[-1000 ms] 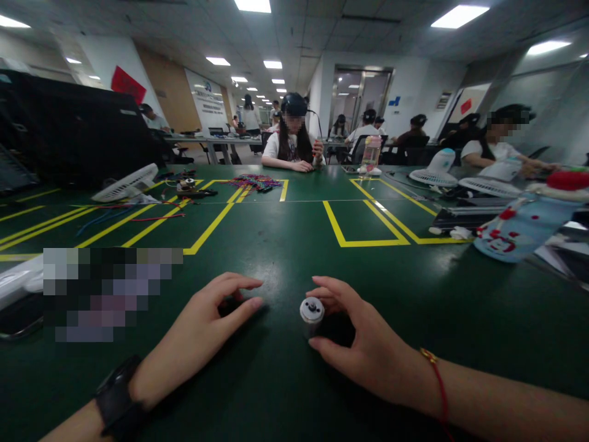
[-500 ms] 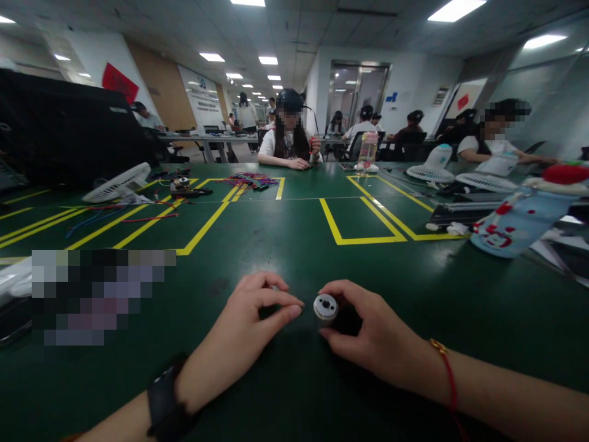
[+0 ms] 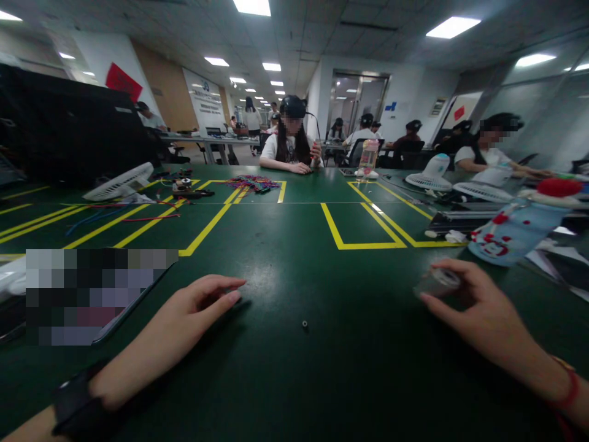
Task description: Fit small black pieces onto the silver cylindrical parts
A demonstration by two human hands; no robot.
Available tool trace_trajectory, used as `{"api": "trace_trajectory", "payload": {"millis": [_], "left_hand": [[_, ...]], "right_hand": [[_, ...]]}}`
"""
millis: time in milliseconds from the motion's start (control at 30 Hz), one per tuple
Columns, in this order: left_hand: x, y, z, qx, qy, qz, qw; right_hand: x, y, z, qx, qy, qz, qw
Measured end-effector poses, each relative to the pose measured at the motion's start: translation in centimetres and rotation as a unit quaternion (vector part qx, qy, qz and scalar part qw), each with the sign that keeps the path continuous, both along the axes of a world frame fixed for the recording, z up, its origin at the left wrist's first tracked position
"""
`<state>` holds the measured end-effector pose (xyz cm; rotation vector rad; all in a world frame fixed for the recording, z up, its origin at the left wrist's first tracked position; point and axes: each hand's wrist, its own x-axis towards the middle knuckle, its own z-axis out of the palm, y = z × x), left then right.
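Note:
My right hand is at the right, with thumb and fingers closed round the sides of a small silver cylinder, which looks like a small motor. The cylinder is tilted and slightly blurred. My left hand is at the left, low over the table, fingers stretched out and thumb apart from them, with nothing in it. A tiny grey ring-shaped part lies alone on the green table between my hands, touching neither.
A phone-like slab, partly blurred out, lies at the left. Farther back are a wire bundle, a white fan and loose wires. A blue snowman-patterned bottle stands at the right. A person sits across the table.
My hands have moved apart: the left one to the left, the right one to the right with the motor. The tiny ring part now shows on the table where they were close together.

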<state>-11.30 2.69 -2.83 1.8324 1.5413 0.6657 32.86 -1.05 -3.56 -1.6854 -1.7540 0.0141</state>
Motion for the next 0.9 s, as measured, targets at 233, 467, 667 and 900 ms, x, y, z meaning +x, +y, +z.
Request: {"api": "trace_trajectory", "payload": {"millis": [233, 467, 667, 900], "left_hand": [[-0.2, -0.3, -0.6, -0.018, -0.029, 0.022, 0.999], [0.2, -0.4, -1.0, 0.003, -0.004, 0.04, 0.999], [-0.2, -0.2, -1.2, 0.005, -0.004, 0.041, 0.999], [-0.1, -0.2, -1.1, 0.01, -0.001, 0.025, 1.0]], "right_hand": [[14.9, -1.4, -1.8, -0.038, -0.186, -0.211, 0.959], [-1.0, -0.9, 1.2, 0.154, -0.255, -0.035, 0.954], [-15.2, 0.9, 0.3, -0.082, -0.118, 0.309, 0.94], [-8.3, 1.8, 3.6, 0.008, -0.092, 0.182, 0.979]]}}
